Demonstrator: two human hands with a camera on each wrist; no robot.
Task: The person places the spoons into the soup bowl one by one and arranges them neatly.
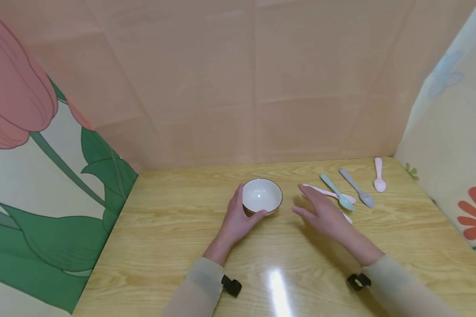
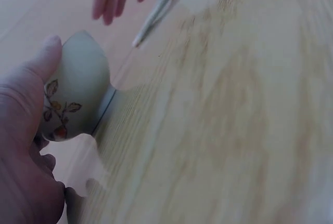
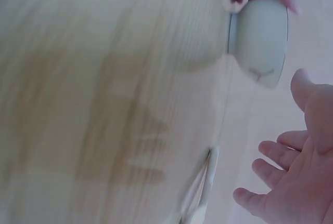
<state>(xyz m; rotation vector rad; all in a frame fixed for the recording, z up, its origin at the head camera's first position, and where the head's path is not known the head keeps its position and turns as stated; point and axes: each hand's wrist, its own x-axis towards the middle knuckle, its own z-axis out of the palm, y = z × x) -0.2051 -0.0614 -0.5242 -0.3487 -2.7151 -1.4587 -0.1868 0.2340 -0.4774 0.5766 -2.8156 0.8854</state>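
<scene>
A white bowl (image 1: 262, 196) with a dark rim stands upright on the wooden table. My left hand (image 1: 238, 219) grips its left side, fingers along the far left wall and thumb at the near rim. Leaf and flower decoration shows on the bowl's outer wall (image 2: 78, 86) in the left wrist view. To the right of the bowl, my right hand (image 1: 325, 215) hovers apart from it, holding nothing, fingers spread in the right wrist view. Beyond that hand, a green spoon (image 1: 337, 192) lies across a pink spoon (image 1: 347, 198). Another pale utensil end (image 1: 347, 218) is mostly hidden by the hand.
A purple spoon (image 1: 357, 187) and a separate pink spoon (image 1: 378, 176) lie farther right on the table (image 1: 174, 229). A peach-coloured backdrop (image 1: 206, 88) rises behind the table's far edge. Flower-printed panels stand at the left and right sides.
</scene>
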